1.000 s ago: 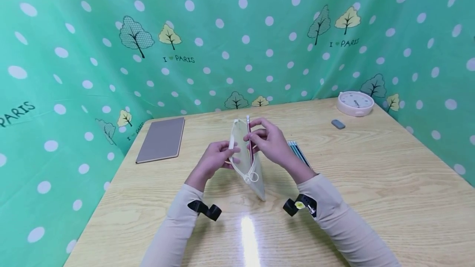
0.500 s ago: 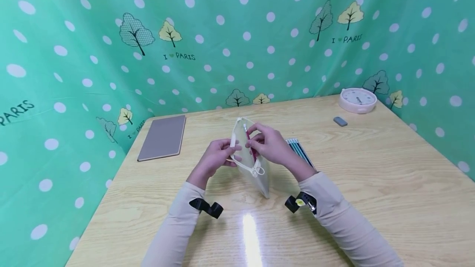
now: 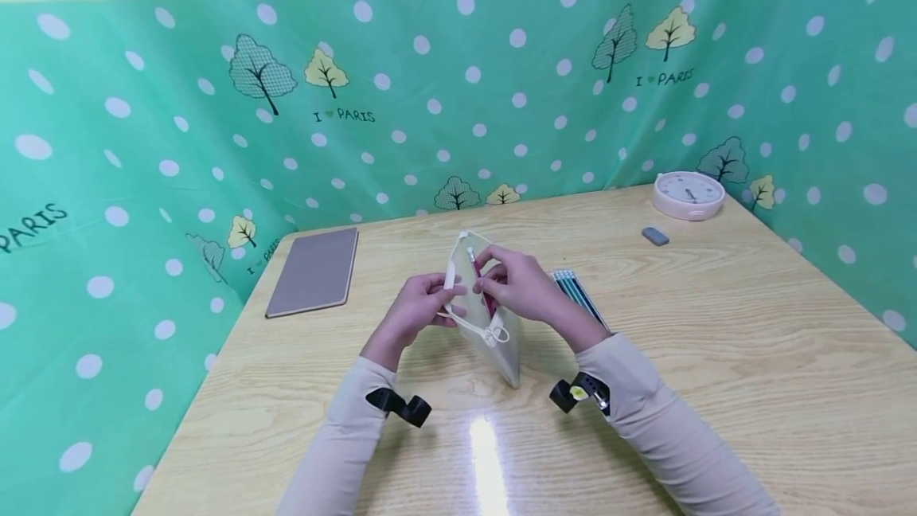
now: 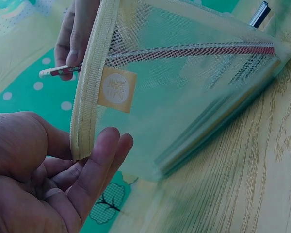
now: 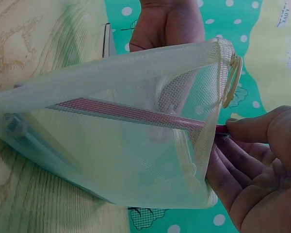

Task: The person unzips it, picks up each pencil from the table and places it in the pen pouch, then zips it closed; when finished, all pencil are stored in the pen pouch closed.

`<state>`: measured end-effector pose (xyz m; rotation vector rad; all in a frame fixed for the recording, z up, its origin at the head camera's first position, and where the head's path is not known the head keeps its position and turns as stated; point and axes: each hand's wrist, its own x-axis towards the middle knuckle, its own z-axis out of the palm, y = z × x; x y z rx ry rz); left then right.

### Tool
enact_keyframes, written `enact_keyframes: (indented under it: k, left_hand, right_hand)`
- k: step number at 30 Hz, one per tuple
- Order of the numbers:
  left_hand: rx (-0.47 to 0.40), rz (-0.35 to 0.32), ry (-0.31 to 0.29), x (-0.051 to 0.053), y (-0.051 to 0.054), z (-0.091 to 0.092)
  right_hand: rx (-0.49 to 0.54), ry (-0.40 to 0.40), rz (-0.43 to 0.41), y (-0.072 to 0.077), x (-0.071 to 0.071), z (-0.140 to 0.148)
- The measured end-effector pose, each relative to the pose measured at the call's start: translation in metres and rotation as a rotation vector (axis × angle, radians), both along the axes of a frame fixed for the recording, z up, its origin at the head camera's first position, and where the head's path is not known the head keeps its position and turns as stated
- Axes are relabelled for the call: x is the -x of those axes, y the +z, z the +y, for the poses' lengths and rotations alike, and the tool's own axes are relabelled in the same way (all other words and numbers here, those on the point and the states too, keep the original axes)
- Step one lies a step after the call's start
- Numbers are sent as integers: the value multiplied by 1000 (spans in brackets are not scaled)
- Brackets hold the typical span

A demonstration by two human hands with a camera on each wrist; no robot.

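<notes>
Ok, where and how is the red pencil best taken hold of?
I'd pinch the red pencil near its white end, coming from above, over the mesh pouch's open mouth: that end sticks out past the zip edge, while the rest of the shaft slants down inside.

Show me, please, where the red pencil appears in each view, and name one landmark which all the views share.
Head: the red pencil is near the centre, pinched by the right hand, slanting into the mesh bag.
Left wrist: the red pencil crosses the upper part, its white end at left.
Right wrist: the red pencil crosses the middle, mostly seen through mesh.
Shared landmark: the mesh bag.
</notes>
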<state>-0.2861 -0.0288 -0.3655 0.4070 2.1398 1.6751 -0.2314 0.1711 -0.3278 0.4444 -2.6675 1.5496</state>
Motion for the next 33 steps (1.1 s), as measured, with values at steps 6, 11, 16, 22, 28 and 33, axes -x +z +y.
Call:
enact_keyframes:
  k: [6,11,16,22,28,33]
  left_hand:
    - [-1,8,2,0,1,0]
    - [-2,1,19,-1,1,1]
    - [4,-5,38,0,-1,1]
    - [6,-8,42,-1,-1,0]
    - [-4,-4,41,-2,0,1]
    - [-16,-4,36,-2,0,2]
  right_hand:
    - [-40,-38,14,2,1,1]
    - [-71,-66,35,-1,2,0]
    - [-79,-71,38,-4,3,0]
    - [-88,-82,35,-5,4,-1]
    - [-106,-98,76,-4,3,-1]
    - [-65,-126,102,-5,2,0]
